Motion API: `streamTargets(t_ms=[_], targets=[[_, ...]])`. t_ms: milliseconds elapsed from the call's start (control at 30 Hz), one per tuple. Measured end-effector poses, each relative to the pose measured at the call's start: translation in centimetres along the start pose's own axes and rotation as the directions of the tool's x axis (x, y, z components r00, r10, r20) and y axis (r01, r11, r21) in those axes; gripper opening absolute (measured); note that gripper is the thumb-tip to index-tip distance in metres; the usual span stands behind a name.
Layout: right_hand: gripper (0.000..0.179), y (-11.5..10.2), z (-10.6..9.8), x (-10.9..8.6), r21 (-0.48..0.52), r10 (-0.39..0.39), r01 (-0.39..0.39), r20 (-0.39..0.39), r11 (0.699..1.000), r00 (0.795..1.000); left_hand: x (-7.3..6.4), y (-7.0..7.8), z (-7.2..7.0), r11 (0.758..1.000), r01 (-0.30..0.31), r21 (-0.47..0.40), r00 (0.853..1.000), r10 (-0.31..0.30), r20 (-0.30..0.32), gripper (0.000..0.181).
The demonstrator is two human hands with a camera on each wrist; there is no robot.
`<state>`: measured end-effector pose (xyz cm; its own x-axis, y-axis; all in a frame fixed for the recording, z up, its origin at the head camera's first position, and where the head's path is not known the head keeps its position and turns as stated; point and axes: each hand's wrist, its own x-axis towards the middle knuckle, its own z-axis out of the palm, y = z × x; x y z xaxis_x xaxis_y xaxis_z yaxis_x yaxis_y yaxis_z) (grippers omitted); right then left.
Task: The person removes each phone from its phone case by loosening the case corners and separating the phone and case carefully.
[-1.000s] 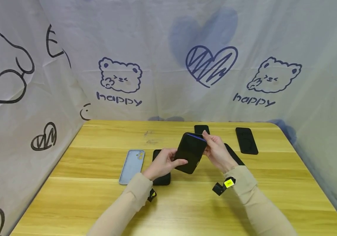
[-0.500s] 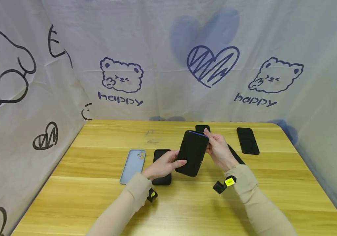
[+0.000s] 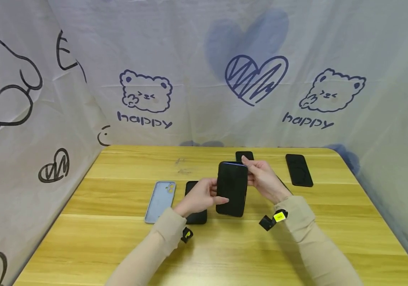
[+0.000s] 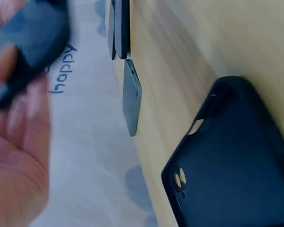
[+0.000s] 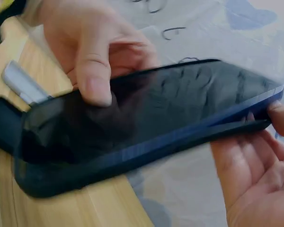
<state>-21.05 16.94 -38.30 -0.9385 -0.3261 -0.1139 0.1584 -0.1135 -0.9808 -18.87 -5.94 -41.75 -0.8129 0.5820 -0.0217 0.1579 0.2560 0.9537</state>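
A black phone (image 3: 231, 188) with a blue side edge sits partly inside a black phone case (image 5: 66, 182), screen facing up toward me. In the right wrist view, one long side of the phone stands out of the case near one end. My left hand (image 3: 200, 196) grips the phone and case from the left, its thumb pressed on the screen. At the top right corner, my right hand (image 3: 266, 178) pinches the case edge, thumb beside the phone's blue edge. The left wrist view shows the held phone and case only as a blurred dark shape.
On the wooden table (image 3: 82, 246) lie a light blue phone case (image 3: 159, 202) and another black case (image 3: 197, 217), under the left hand. Behind are a dark phone (image 3: 299, 171) at right and a second one (image 3: 244, 154), partly hidden. A dark object behind my right wrist is mostly covered.
The phone and case have turned from a tilt to nearly upright. The blue strip at the top has narrowed from a wedge to a thin line. Both hands keep their hold.
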Motion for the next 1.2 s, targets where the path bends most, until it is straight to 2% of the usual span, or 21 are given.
streamTargets(t_ms=[133, 300, 367, 467, 533, 600, 700, 800, 900, 1000, 1100, 1200], targets=[[0.043, 0.0, 0.2, 0.1, -0.034, 0.024, -0.025, -0.050, 0.999, 0.998, 0.3, 0.1, -0.1, 0.998, 0.047, 0.031, 0.999, -0.046, -0.023, 0.036], [0.039, -0.1, 0.4, -0.1, 0.041, 0.014, -0.010, -0.114, 0.999, 0.993, 0.3, 0.0, -0.4, 0.993, 0.114, 0.031, 0.991, -0.111, -0.081, 0.063], [0.036, 0.0, 0.5, -0.2, 0.028, -0.006, 0.010, -0.129, 1.000, 0.992, 0.3, 0.1, -0.5, 0.993, 0.112, -0.021, 0.987, -0.114, -0.112, 0.063], [0.047, 0.5, 0.5, -0.5, -0.042, -0.066, 0.061, -0.145, 0.997, 0.987, 0.6, 0.1, -0.7, 0.981, 0.071, -0.181, 0.981, -0.101, -0.168, 0.038], [0.052, 1.2, 0.6, -0.6, -0.114, -0.121, 0.103, -0.170, 0.988, 0.978, 0.8, 0.0, -0.8, 0.956, 0.029, -0.292, 0.967, -0.101, -0.232, 0.024], [0.055, 2.1, 0.7, -0.7, -0.177, -0.175, 0.139, -0.207, 0.974, 0.963, 1.0, 0.0, -0.9, 0.928, -0.005, -0.373, 0.947, -0.115, -0.300, 0.019], [0.054, 3.5, 1.1, -0.9, -0.253, -0.236, 0.168, -0.269, 0.953, 0.934, 1.2, 0.0, -0.9, 0.904, -0.045, -0.425, 0.918, -0.131, -0.375, 0.027], [0.051, 4.7, 1.9, -1.0, -0.282, -0.279, 0.195, -0.302, 0.940, 0.912, 1.3, 0.1, -0.5, 0.894, -0.067, -0.443, 0.894, -0.143, -0.424, 0.032], [0.046, 5.3, 2.7, -1.0, -0.258, -0.303, 0.226, -0.314, 0.939, 0.900, 1.6, 0.2, 0.0, 0.872, -0.103, -0.478, 0.870, -0.154, -0.468, 0.031], [0.042, 5.5, 3.3, -0.7, -0.185, -0.283, 0.231, -0.339, 0.955, 0.897, 1.9, 0.2, 0.6, 0.845, -0.144, -0.515, 0.846, -0.164, -0.506, 0.030], [0.040, 5.5, 3.8, -0.5, -0.121, -0.241, 0.211, -0.365, 0.970, 0.899, 2.2, 0.2, 1.2, 0.830, -0.165, -0.533, 0.834, -0.171, -0.524, 0.029], [0.038, 5.4, 4.1, -0.3, -0.091, -0.216, 0.196, -0.389, 0.976, 0.896, 2.2, 0.4, 1.5, 0.840, -0.153, -0.521, 0.833, -0.174, -0.526, 0.029]])
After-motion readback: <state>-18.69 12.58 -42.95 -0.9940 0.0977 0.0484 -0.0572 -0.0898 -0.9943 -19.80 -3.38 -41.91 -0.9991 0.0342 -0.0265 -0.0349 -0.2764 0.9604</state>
